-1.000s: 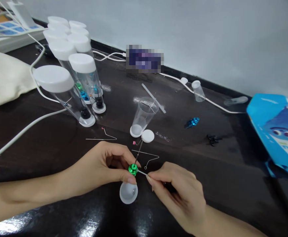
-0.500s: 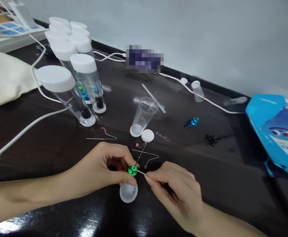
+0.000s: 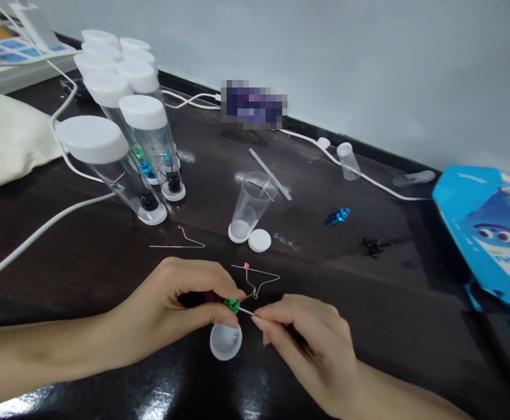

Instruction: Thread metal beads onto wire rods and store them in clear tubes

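Note:
Between the thumb and forefinger of my left hand (image 3: 198, 294) is a small shiny green piece (image 3: 232, 306). My right hand (image 3: 310, 344) pinches a thin pale rod (image 3: 245, 311), whose far end meets the green piece. A bent wire with a pink bead (image 3: 247, 266) reaches up from beside the green piece; where its lower end sits is hard to see. Just beyond my fingers lies another bent wire (image 3: 267, 273) with a small loop. Below my left fingertips sits a little translucent cup (image 3: 226, 343) with something small inside.
A clear tube (image 3: 251, 201) with a wire in it stands ahead, beside a white cap (image 3: 259, 240). Several white-capped tubes (image 3: 93, 140) stand left, near a bent wire (image 3: 178, 246). Rightward lie a blue piece (image 3: 338, 217), a black piece (image 3: 374, 247) and a blue package (image 3: 474, 204).
The wire at the green piece has swung down and its pink bead now shows over the loose wire. The green piece has turned in my left fingers. Both hands keep their hold.

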A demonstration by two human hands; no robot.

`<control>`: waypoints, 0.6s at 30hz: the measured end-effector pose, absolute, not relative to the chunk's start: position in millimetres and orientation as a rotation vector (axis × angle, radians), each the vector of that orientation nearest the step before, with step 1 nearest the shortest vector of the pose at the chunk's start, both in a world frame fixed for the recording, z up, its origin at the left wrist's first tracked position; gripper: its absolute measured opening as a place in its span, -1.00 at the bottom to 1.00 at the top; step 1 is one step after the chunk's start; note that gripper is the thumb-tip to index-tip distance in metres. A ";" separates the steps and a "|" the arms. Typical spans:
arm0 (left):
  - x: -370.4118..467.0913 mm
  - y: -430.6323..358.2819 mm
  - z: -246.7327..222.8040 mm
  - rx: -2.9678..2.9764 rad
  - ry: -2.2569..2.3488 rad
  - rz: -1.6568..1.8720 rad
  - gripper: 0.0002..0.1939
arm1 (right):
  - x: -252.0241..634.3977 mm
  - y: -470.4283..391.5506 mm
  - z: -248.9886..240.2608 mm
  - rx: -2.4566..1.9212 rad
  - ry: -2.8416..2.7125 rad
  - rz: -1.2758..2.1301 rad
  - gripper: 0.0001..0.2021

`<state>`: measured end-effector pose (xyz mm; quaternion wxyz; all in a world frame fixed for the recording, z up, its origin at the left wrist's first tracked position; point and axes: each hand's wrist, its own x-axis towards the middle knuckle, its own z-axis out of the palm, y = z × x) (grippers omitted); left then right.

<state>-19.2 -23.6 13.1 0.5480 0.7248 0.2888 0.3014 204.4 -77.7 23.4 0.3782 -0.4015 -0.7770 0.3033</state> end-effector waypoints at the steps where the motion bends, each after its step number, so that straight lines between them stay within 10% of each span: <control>1: -19.1 -23.4 13.8 1.732 0.683 0.710 -0.85 | 203.5 -78.0 24.3 -1.074 -1.933 0.879 -0.90; 10: -20.2 -24.0 21.4 1.824 0.640 0.599 -0.82 | 198.6 -81.4 26.2 -1.294 -1.359 1.720 -0.78; 18: -20.0 -23.6 25.1 1.881 0.588 0.558 -0.82 | 199.4 -82.2 30.1 -1.238 -1.766 1.285 -0.83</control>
